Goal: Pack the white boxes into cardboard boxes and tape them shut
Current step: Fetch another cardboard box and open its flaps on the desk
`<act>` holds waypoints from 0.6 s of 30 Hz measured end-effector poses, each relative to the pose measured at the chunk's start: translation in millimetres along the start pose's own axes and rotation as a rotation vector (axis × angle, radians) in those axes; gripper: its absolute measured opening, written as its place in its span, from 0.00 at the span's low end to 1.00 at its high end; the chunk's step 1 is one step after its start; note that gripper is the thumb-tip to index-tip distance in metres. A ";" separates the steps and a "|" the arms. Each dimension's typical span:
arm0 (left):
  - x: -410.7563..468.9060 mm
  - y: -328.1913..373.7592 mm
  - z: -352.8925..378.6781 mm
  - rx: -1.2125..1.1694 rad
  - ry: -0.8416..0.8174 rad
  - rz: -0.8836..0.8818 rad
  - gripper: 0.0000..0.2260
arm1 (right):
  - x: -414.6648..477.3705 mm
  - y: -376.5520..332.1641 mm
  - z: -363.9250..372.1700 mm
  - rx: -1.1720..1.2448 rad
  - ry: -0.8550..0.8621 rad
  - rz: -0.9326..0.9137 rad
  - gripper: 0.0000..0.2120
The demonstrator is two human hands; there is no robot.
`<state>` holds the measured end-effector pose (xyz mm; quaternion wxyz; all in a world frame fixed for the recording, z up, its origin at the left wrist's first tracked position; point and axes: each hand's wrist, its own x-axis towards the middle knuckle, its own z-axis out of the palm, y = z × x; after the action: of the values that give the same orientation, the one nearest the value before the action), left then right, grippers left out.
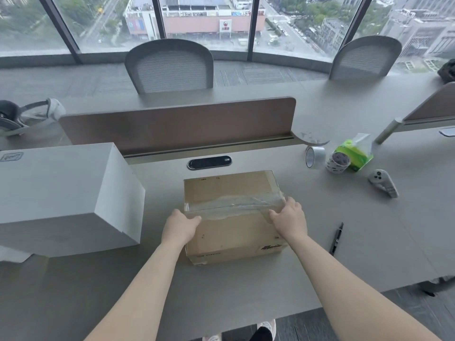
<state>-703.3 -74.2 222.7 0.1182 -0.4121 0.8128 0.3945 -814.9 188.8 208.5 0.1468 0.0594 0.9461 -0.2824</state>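
A closed cardboard box (pixel 231 190) sits on the grey desk in front of me, with a wrinkled strip of clear tape (pixel 236 205) running across its top seam. My left hand (pixel 181 226) rests against the box's left top edge, thumb on the tape end. My right hand (pixel 289 217) presses on the tape at the box's right edge, fingers laid over the corner. A large white box (pixel 61 193) stands on the desk to the left.
Two tape rolls (pixel 315 157) (pixel 338 162), a green tissue pack (pixel 357 153) and a grey controller (pixel 384 183) lie at the right. A black pen (pixel 336 238) lies right of the box. A brown divider panel (pixel 177 121) stands behind; a headset (pixel 27 115) sits far left.
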 end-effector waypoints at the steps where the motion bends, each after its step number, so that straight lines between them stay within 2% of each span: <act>1: -1.9 -0.4 -0.1 0.024 -0.012 -0.001 0.32 | -4.3 0.5 -1.5 -0.030 0.002 0.013 0.27; 4: -8.1 1.0 4.4 0.065 -0.020 0.019 0.27 | -14.6 3.5 -2.7 -0.082 -0.020 0.037 0.23; 10: -15.2 5.2 14.3 0.074 -0.011 0.064 0.18 | -23.8 9.0 -13.9 0.006 -0.014 0.095 0.24; 12: -17.4 5.2 19.3 0.055 -0.009 0.075 0.17 | -26.4 13.9 -19.3 0.066 -0.025 0.092 0.28; 15: -23.7 6.3 25.2 0.006 0.000 0.083 0.19 | -28.8 20.7 -27.3 0.137 -0.046 0.063 0.31; 18: -31.8 7.2 29.1 -0.079 0.016 0.086 0.27 | -27.9 25.6 -35.3 0.225 -0.027 0.036 0.29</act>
<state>-692.5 -31.9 223.9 0.0781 -0.3842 0.8144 0.4278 -792.0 228.8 232.0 0.1571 0.0887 0.9051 -0.3849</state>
